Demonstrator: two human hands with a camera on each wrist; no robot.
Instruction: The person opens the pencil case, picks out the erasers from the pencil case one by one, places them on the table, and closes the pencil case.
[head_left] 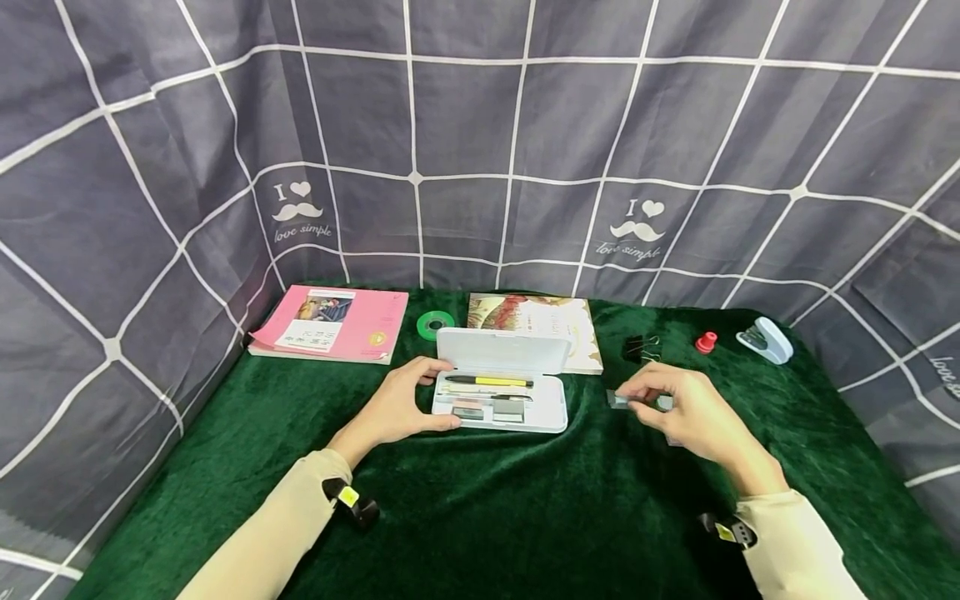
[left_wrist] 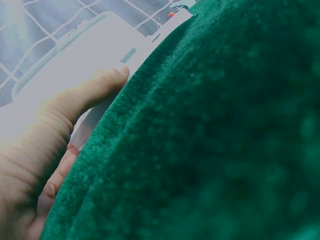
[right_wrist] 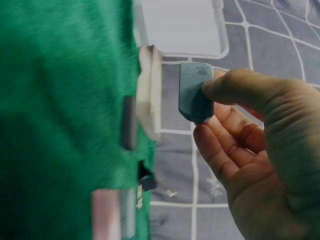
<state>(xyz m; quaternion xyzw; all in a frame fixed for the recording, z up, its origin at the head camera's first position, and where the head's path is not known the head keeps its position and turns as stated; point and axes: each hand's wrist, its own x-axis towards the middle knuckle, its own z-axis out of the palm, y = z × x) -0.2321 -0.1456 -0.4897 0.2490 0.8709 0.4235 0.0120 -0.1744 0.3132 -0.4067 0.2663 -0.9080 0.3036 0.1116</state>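
Observation:
An open white pencil case [head_left: 501,392] lies in the middle of the green cloth [head_left: 525,500], holding a yellow-and-black pen [head_left: 489,381] and small grey boxes [head_left: 487,408]. My left hand [head_left: 401,404] grips the case's left end, thumb on its near side; the left wrist view shows the case [left_wrist: 75,65] under my thumb [left_wrist: 95,87]. My right hand [head_left: 678,408] hovers to the right of the case and pinches a small grey-blue case marked 4B [right_wrist: 195,91] between thumb and fingers; its end [head_left: 617,399] shows in the head view.
At the back lie a pink book [head_left: 330,323], a green tape roll [head_left: 436,323], a second book [head_left: 536,325] behind the case lid, black binder clips [head_left: 642,347], a red small object [head_left: 706,342] and a white stapler [head_left: 765,339]. Grey checked fabric walls [head_left: 480,150] surround the table.

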